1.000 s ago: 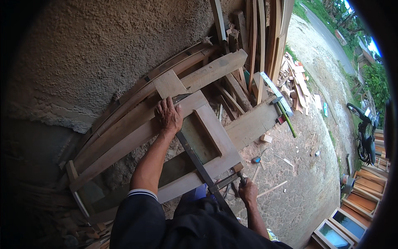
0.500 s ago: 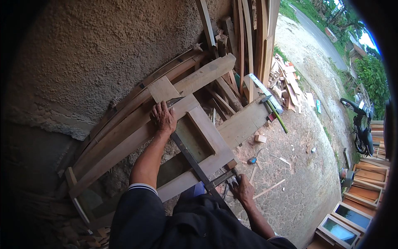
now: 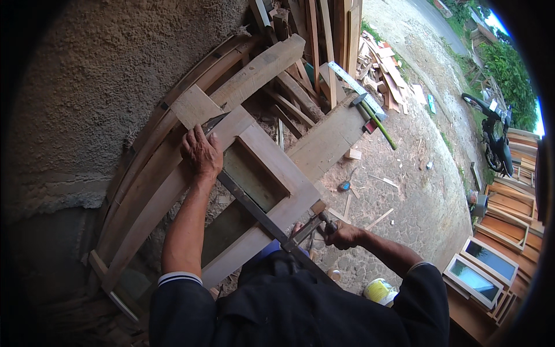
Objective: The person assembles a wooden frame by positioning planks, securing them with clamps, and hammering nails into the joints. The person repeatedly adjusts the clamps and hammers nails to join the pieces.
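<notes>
A wooden panelled frame point(image 3: 270, 155) lies slanted before me on other timber. Across it runs a long dark metal bar clamp point(image 3: 250, 203), its near end close to my body. My left hand point(image 3: 202, 152) is curled over the frame's far edge at the clamp's far jaw; the palm side is hidden. Closed around the screw handle at the near end is my right hand point(image 3: 343, 236). A small wood block point(image 3: 318, 206) sits between the near jaw and the frame's edge.
A green-handled hammer point(image 3: 377, 122) and a pale metal straightedge point(image 3: 358, 87) rest on a wide board point(image 3: 326, 147). On the ground lie a blue tape measure point(image 3: 344, 185), offcuts and a yellow-white bucket point(image 3: 380, 291). Rough wall at left; a motorcycle point(image 3: 494, 136) stands right.
My right forearm has swung outward, and my right hand's grip on the screw handle has turned. My left hand stays at the far jaw. The view has shifted, bringing the bucket into sight.
</notes>
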### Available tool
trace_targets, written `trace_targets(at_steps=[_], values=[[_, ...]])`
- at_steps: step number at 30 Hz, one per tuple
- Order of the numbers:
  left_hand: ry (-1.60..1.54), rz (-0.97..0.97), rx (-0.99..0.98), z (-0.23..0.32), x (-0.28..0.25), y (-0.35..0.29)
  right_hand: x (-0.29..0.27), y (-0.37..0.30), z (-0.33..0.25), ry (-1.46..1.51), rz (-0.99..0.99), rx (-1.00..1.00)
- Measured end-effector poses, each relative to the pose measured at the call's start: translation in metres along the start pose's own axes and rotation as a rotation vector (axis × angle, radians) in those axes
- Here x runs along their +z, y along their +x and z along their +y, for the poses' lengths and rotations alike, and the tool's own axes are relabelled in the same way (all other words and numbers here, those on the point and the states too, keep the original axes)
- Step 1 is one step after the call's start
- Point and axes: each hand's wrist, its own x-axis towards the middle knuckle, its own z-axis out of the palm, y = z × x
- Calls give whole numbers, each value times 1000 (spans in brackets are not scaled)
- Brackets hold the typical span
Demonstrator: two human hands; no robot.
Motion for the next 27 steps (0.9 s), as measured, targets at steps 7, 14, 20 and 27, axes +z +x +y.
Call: trace_targets(at_steps=[7, 14, 20, 27], values=[[-1, 48, 9, -3, 6, 5, 25, 3, 13, -361, 548, -364], [31, 13, -16, 0, 3, 3, 67, 3, 14, -638, 1100, -245], [17, 54, 7, -1, 5, 2, 43, 11, 11, -617, 895, -116], [-8, -8, -14, 0, 1, 3, 15, -3, 6, -109, 356, -202]])
